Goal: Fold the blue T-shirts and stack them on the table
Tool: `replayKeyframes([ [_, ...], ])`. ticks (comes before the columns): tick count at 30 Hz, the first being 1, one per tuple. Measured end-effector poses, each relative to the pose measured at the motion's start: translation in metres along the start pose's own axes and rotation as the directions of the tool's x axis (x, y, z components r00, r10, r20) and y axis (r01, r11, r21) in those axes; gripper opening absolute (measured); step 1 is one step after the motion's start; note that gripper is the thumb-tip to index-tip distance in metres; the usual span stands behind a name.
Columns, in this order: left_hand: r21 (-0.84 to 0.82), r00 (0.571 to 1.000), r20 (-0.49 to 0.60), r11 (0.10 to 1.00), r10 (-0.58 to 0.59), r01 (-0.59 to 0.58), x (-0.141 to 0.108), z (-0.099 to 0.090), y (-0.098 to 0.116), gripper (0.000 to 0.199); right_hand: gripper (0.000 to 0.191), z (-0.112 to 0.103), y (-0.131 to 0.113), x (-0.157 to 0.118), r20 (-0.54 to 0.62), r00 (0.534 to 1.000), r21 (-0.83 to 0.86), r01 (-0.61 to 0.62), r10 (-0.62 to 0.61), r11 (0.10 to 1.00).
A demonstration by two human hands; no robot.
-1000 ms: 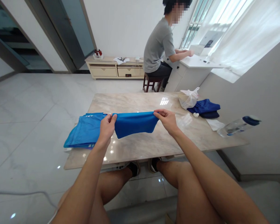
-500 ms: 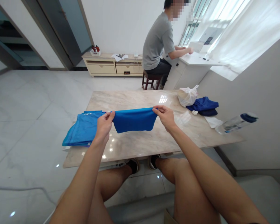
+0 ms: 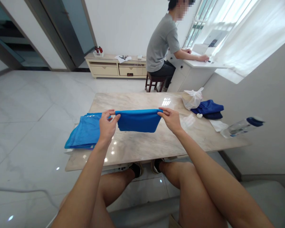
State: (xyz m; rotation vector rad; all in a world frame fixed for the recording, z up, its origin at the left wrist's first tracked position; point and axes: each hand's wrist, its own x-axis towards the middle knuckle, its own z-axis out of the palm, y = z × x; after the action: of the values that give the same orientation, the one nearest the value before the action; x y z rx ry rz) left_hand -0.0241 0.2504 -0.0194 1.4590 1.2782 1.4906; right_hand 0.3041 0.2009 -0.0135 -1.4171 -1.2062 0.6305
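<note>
The person's left hand (image 3: 106,125) and right hand (image 3: 171,119) stood well apart, each pinching one top corner of a bright blue cloth garment (image 3: 138,121), which hung stretched between them above a pale veined marble tabletop (image 3: 133,101). Compared with the earlier frame, the cloth hung a little straighter, and the left fingers curled higher over their corner. A stack of lighter blue folded fabric (image 3: 84,131) lay on the table, its end hidden behind the left hand. Beyond, a seated person in a grey T-shirt (image 3: 160,41) had moved one hand further along a white desk (image 3: 199,63). Fingers covered the pinched corners, so the exact grip was hard to make out.
</note>
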Motion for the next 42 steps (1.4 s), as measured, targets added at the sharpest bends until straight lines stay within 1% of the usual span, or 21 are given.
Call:
replayKeyframes([
  [2, -0.035, 0.998, 0.055, 0.999, 0.024, -0.023, -0.001, 0.001, 0.001, 0.024, 0.045, 0.0, -0.001, 0.001, -0.023, 1.0, -0.034, 0.02, -0.021, 0.999],
  [4, -0.1, 0.993, 0.111, 0.995, 0.028, -0.017, -0.002, 0.003, 0.002, 0.024, 0.043, 0.0, -0.002, 0.001, -0.05, 0.998, -0.05, 0.039, -0.041, 0.998],
  [6, -0.138, 0.992, 0.126, 0.99, 0.022, -0.005, -0.003, 0.004, 0.002, 0.026, 0.044, 0.0, -0.004, 0.001, -0.072, 0.996, -0.036, 0.049, -0.052, 0.998],
  [10, -0.145, 0.997, 0.083, 0.989, -0.001, 0.013, -0.003, 0.002, 0.005, 0.027, 0.046, 0.0, -0.005, 0.002, -0.082, 0.995, 0.006, 0.048, -0.048, 0.999],
  [13, -0.143, 0.998, 0.063, 0.989, -0.027, 0.036, -0.004, 0.001, 0.01, 0.026, 0.043, 0.001, -0.005, 0.003, -0.072, 0.996, 0.008, 0.046, -0.045, 0.999],
  [16, -0.136, 0.997, 0.043, 0.989, -0.057, 0.062, -0.005, 0.001, 0.013, 0.025, 0.038, 0.002, -0.006, 0.003, -0.079, 0.996, -0.02, 0.047, -0.048, 0.999],
  [18, -0.145, 0.998, 0.022, 0.987, -0.064, 0.067, -0.005, 0.001, 0.013, 0.027, 0.034, 0.002, -0.009, 0.003, -0.094, 0.994, -0.07, 0.041, -0.048, 0.997],
  [20, -0.165, 0.999, 0.001, 0.985, -0.053, 0.053, -0.005, 0.001, 0.013, 0.031, 0.031, 0.002, -0.01, 0.003, -0.112, 0.991, -0.134, 0.057, -0.072, 0.989],
  [22, -0.172, 1.0, 0.001, 0.985, -0.026, 0.025, -0.004, 0.0, 0.012, 0.036, 0.03, 0.002, -0.011, 0.004, -0.123, 0.985, -0.185, 0.098, -0.122, 0.978],
  [24, -0.151, 0.999, 0.033, 0.989, 0.01, -0.005, -0.004, -0.001, 0.012, 0.036, 0.031, 0.002, -0.009, 0.004, -0.126, 0.98, -0.199, 0.128, -0.155, 0.972],
  [25, -0.137, 0.998, 0.053, 0.99, 0.024, -0.017, -0.005, -0.001, 0.012, 0.035, 0.032, 0.002, -0.007, 0.004, -0.124, 0.981, -0.188, 0.127, -0.152, 0.974],
  [27, -0.121, 0.996, 0.085, 0.992, 0.034, -0.024, -0.006, -0.001, 0.01, 0.034, 0.036, 0.004, -0.003, 0.004, -0.101, 0.989, -0.141, 0.097, -0.112, 0.985],
  [29, -0.119, 0.995, 0.103, 0.993, 0.017, -0.004, -0.008, -0.002, 0.007, 0.034, 0.039, 0.005, 0.0, 0.004, -0.058, 0.996, -0.097, 0.065, -0.071, 0.993],
  [32, -0.11, 0.993, 0.112, 0.992, -0.042, 0.054, -0.011, -0.004, -0.002, 0.037, 0.037, 0.006, 0.005, 0.004, 0.002, 0.999, -0.126, 0.047, -0.047, 0.991],
  [34, -0.091, 0.987, 0.112, 0.988, -0.115, 0.125, -0.013, -0.004, -0.012, 0.04, 0.033, 0.008, 0.012, 0.002, 0.049, 0.999, -0.204, 0.006, 0.004, 0.979],
  [36, -0.035, 0.96, 0.126, 0.966, -0.249, 0.255, -0.017, -0.004, -0.025, 0.043, 0.027, 0.01, 0.022, -0.003, 0.099, 0.987, -0.298, -0.092, 0.126, 0.95],
  [38, 0.095, 0.897, 0.155, 0.91, -0.414, 0.404, -0.021, -0.003, -0.041, 0.046, 0.022, 0.011, 0.036, -0.009, 0.115, 0.946, -0.403, -0.235, 0.303, 0.885],
  [39, 0.186, 0.864, 0.163, 0.875, -0.476, 0.447, -0.023, -0.004, -0.05, 0.047, 0.024, 0.01, 0.044, -0.012, 0.105, 0.916, -0.449, -0.303, 0.386, 0.841],
  [40, 0.281, 0.845, 0.168, 0.846, -0.508, 0.453, -0.024, -0.004, -0.058, 0.048, 0.027, 0.009, 0.051, -0.014, 0.089, 0.885, -0.487, -0.361, 0.456, 0.796],
  [41, 0.371, 0.84, 0.177, 0.825, -0.513, 0.425, -0.026, -0.006, -0.066, 0.047, 0.031, 0.006, 0.057, -0.017, 0.075, 0.856, -0.513, -0.406, 0.511, 0.756],
  [42, 0.45, 0.845, 0.192, 0.81, -0.498, 0.375, -0.027, -0.008, -0.073, 0.044, 0.034, 0.003, 0.063, -0.018, 0.066, 0.831, -0.53, -0.44, 0.553, 0.725],
])
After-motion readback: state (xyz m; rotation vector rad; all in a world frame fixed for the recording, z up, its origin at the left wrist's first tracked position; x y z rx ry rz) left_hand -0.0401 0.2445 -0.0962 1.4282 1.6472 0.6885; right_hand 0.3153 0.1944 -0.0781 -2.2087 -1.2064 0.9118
